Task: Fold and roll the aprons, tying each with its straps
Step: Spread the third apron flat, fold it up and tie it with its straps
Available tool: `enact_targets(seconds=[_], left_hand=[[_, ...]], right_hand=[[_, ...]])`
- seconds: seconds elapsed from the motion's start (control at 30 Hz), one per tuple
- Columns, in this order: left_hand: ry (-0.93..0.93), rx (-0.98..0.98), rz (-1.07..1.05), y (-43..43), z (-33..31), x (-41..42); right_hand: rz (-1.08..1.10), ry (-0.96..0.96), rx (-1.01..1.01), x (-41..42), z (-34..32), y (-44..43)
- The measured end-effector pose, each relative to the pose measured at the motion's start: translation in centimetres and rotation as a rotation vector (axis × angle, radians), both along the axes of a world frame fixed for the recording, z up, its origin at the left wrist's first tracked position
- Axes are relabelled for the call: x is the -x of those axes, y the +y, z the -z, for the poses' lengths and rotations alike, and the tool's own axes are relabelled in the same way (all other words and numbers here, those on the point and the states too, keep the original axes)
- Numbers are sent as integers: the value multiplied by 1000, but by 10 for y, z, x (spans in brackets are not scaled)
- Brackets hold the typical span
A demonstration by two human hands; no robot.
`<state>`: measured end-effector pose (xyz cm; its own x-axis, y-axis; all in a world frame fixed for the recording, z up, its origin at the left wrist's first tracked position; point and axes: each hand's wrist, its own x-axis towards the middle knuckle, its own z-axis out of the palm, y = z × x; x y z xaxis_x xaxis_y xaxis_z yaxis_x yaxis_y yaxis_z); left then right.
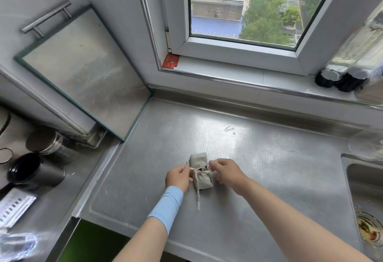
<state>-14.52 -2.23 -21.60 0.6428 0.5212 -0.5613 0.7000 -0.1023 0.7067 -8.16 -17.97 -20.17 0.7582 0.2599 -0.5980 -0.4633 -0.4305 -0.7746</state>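
We see the rolled apron [200, 171] lying on the steel counter [259, 158] (beige, tightly bundled). Our left hand [179, 177] at nine o'clock and right hand [224, 171] at three each pinch its strap [199, 168]; the sink [364, 189] sits farther toward three.

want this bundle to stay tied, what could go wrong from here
1. The strap crosses the rolled apron at one narrow band; if the left hand or right hand eases off, the roll may spring open.
2. A loose strap tail trails toward the counter edge and might snag.
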Motion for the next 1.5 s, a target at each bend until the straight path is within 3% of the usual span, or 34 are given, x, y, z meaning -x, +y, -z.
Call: enact_targets(seconds=[0.13,0.33,0.43,0.57,0.7,0.83,0.97,1.1,1.27,1.5], left_hand=[[-85,-67,179,1,-2,4],[34,-410,408,5,-12,-10],[-20,-292,321,11,-8,-7],[-163,167,-71,5,-12,-4],[-160,291,-120,2,-9,-7],[-203,293,-96,5,-4,-10],[-240,239,-34,10,0,-12],[-274,232,22,10,1,-13],[-292,83,78,16,0,-14],[-318,121,83,23,4,-13]], right_hand=[[149,216,-141,-2,-6,8],[-14,-47,66,-4,-2,10],[-127,-150,152,-4,-2,10],[-273,-242,302,-3,-5,16],[-310,-282,330,-4,-9,19],[-340,-268,363,-3,-10,19],[-354,-400,471,0,-11,18],[-305,-457,344,-4,-9,28],[-154,-304,197,-12,-4,34],[-246,-255,83,-15,-4,34]])
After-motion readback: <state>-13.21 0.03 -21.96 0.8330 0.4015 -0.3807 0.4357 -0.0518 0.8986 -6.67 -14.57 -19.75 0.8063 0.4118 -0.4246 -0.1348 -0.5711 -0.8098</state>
